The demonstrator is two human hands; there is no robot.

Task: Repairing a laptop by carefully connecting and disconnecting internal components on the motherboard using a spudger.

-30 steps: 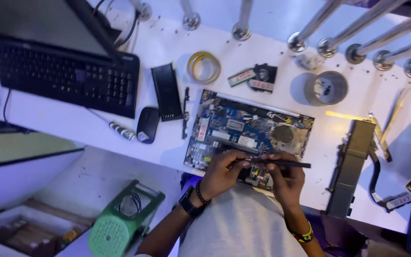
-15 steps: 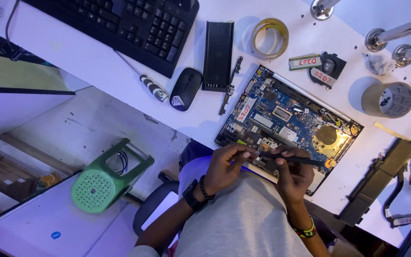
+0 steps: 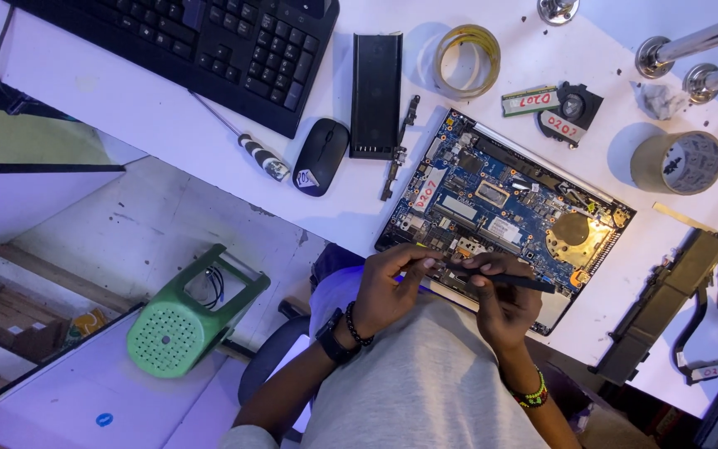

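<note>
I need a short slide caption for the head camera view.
Both hands work a thin black tool over a blue laptop motherboard.

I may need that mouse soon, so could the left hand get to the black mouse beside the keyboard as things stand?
Probably yes. The left hand rests at the circuit board's near edge, and the black mouse lies apart on bare white table, nothing between them. It would have to let go of the black tool first.

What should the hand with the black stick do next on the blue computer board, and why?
Probably ease the thin black tool a little further in at the near edge of the blue circuit board. The right hand grips the tool there, and the left hand has its fingertips beside the tip, seemingly steadying that spot.
</note>
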